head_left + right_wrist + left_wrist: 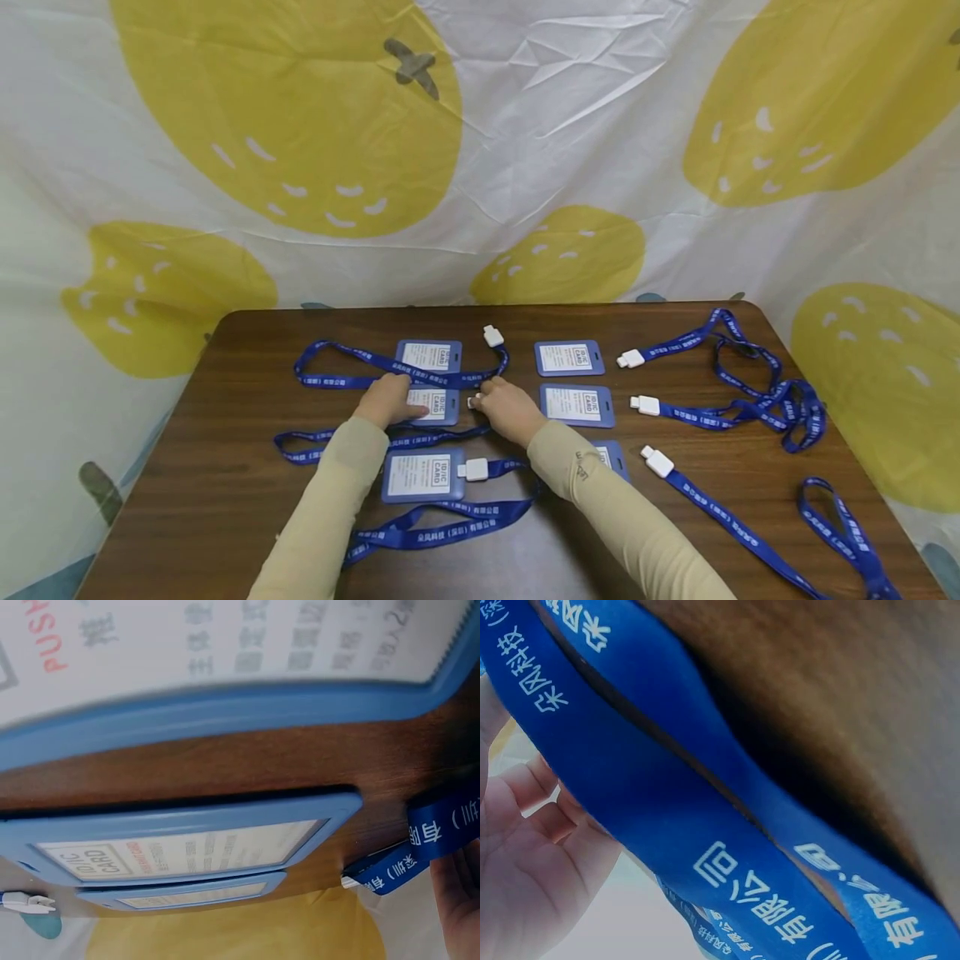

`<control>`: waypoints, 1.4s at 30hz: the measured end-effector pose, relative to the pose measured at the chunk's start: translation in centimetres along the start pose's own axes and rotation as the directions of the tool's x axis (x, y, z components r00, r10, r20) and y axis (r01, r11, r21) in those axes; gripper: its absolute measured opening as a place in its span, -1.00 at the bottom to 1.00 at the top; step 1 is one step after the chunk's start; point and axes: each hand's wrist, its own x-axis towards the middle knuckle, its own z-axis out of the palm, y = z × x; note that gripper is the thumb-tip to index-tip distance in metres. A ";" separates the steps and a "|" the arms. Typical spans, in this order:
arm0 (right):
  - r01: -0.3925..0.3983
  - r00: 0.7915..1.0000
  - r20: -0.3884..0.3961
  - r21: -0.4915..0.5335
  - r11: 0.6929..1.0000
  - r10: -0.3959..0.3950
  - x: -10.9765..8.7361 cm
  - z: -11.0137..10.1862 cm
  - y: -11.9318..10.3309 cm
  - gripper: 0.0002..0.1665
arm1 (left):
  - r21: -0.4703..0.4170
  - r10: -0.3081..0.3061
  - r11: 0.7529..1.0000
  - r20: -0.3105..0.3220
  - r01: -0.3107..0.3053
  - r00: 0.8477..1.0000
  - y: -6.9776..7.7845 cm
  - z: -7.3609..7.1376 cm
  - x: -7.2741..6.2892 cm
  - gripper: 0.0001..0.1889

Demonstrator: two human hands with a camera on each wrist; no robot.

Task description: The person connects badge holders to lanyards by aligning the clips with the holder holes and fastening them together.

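My left hand (386,402) grips the left end of a blue ID card holder (444,407), the middle one in the left column, with the thumb over its face. Just to the right, my right hand (513,410) pinches the white clip (472,403) of a blue lanyard; fingers hide most of this clip. The clip is close to the holder's right end, and I cannot tell whether they touch. That lanyard's strap (427,437) trails left below the holder. In the left wrist view, blue straps (652,765) cross in front of the palm.
Above lies another card holder (431,356) with a lanyard (360,354) across it. Below, a card holder (423,475) meets a white clip (474,470). More holders (568,358) form a right column. Several lanyards (738,412) lie along the right side of the brown table (202,467).
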 end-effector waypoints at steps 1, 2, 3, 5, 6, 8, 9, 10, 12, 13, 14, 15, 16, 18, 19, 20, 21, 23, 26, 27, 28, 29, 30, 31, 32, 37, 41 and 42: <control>0.005 1.000 -0.004 -0.005 1.000 -0.005 0.0 0.1 0.0 -0.81 | -0.002 -0.004 1.000 0.002 0.004 1.000 0.0 0.0 0.0 -0.50; 0.007 1.000 -0.007 -0.006 1.000 -0.007 0.0 0.1 0.0 -0.81 | -0.005 -0.007 1.000 0.005 0.007 1.000 0.0 0.0 0.0 -0.50; 0.008 1.000 -0.010 -0.005 1.000 -0.008 0.0 0.1 0.0 -0.81 | -0.004 -0.007 1.000 0.006 0.007 1.000 0.0 0.0 0.0 -0.50; 0.010 1.000 -0.011 0.003 1.000 -0.010 0.0 0.2 -0.1 -0.80 | -0.003 -0.010 1.000 0.009 0.010 1.000 0.0 0.1 0.0 -0.49; 0.011 1.000 -0.011 0.006 1.000 -0.010 0.0 0.2 -0.1 -0.79 | -0.002 -0.011 1.000 0.010 0.011 1.000 0.0 0.1 0.1 -0.49; 0.014 1.000 -0.008 0.012 1.000 -0.014 0.0 0.2 -0.2 -0.77 | 0.002 -0.008 1.000 0.011 0.008 1.000 0.0 0.1 0.1 -0.48; 0.016 1.000 -0.008 0.014 1.000 -0.016 0.1 0.2 -0.2 -0.76 | 0.005 -0.007 1.000 0.011 0.007 1.000 0.0 0.1 0.1 -0.48; 0.019 1.000 -0.007 0.014 1.000 -0.019 0.1 0.2 -0.3 -0.75 | 0.005 -0.008 1.000 0.011 0.008 1.000 0.0 0.1 0.2 -0.47; 0.023 1.000 -0.004 0.009 1.000 -0.023 0.1 0.1 -0.3 -0.74 | 0.006 -0.007 1.000 0.012 0.007 1.000 0.0 0.1 0.2 -0.47; 0.023 1.000 0.000 0.010 1.000 -0.023 0.2 0.1 -0.4 -0.73 | 0.006 -0.006 1.000 0.012 0.006 1.000 0.0 0.2 0.2 -0.48; 0.023 1.000 0.003 0.010 1.000 -0.023 0.2 0.2 -0.4 -0.72 | 0.007 -0.006 1.000 0.012 0.006 1.000 0.0 0.2 0.2 -0.48; 0.022 1.000 0.008 0.009 1.000 -0.022 0.2 0.2 -0.4 -0.72 | 0.008 -0.005 1.000 0.012 0.005 1.000 -0.1 0.2 0.2 -0.48; 0.022 1.000 0.011 0.009 1.000 -0.022 0.3 0.2 -0.4 -0.71 | 0.008 -0.004 1.000 0.011 0.004 1.000 -0.1 0.2 0.2 -0.48; 0.023 1.000 0.014 0.012 1.000 -0.023 0.4 0.3 -0.4 -0.70 | 0.011 0.000 1.000 0.008 0.000 1.000 -0.1 0.2 0.2 -0.48; 0.024 1.000 0.014 0.014 1.000 -0.024 0.4 0.3 -0.4 -0.69 | 0.011 0.003 1.000 0.007 -0.003 1.000 -0.1 0.2 0.2 -0.48; 0.025 1.000 0.014 0.015 1.000 -0.026 0.4 0.3 -0.5 -0.69 | 0.013 0.004 1.000 0.006 -0.004 1.000 -0.1 0.2 0.2 -0.48; 0.027 1.000 0.014 0.015 1.000 -0.028 0.5 0.3 -0.5 -0.69 | 0.014 0.007 1.000 0.005 -0.007 1.000 -0.1 0.2 0.2 -0.47; 0.030 0.999 0.014 0.011 0.999 -0.031 0.6 0.2 -0.6 -0.68 | 0.016 0.009 1.000 0.005 -0.009 1.000 -0.1 0.1 0.2 -0.47; 0.035 0.999 0.016 0.009 0.999 -0.035 0.7 0.1 -0.8 -0.69 | 0.013 0.008 1.000 0.010 -0.008 1.000 0.0 0.1 0.2 -0.47; 0.038 0.999 0.016 0.008 0.999 -0.038 0.7 0.1 -0.9 -0.70 | 0.012 0.007 1.000 0.011 -0.007 1.000 0.0 0.1 0.2 -0.47; 0.041 0.999 0.015 0.004 0.999 -0.041 0.8 0.1 -0.9 -0.71 | 0.010 0.004 1.000 0.012 -0.005 1.000 0.0 0.1 0.2 -0.47; 0.044 0.999 0.012 0.001 0.999 -0.044 0.8 0.1 -0.9 -0.72 | 0.010 0.003 1.000 0.012 -0.003 1.000 0.0 0.1 0.2 -0.47; 0.048 0.999 0.007 -0.004 0.999 -0.048 0.8 0.1 -1.0 -0.74 | 0.008 0.002 1.000 0.013 -0.002 1.000 0.0 0.1 0.2 -0.47; 0.050 0.999 0.004 -0.007 0.999 -0.049 0.8 0.1 -1.0 -0.75 | 0.006 0.002 1.000 0.013 -0.002 1.000 0.0 0.2 0.3 -0.46; 0.052 0.999 0.001 -0.011 0.999 -0.052 0.9 0.2 -1.0 -0.76 | 0.005 0.000 1.000 0.014 0.000 1.000 0.0 0.2 0.3 -0.46; 0.050 0.999 0.004 -0.015 0.999 -0.050 1.0 0.3 -1.0 -0.75 | 0.001 0.005 1.000 0.011 -0.005 1.000 0.0 0.2 0.3 -0.46; 0.045 0.999 0.029 0.001 0.999 -0.045 1.0 0.2 -1.0 -0.72 | 0.000 0.013 1.000 0.015 -0.013 1.000 0.0 0.0 0.2 -0.45; 0.043 0.998 0.036 0.004 0.999 -0.043 1.1 0.2 -1.0 -0.72 | 0.000 0.014 1.000 0.016 -0.014 1.000 0.0 0.0 0.2 -0.45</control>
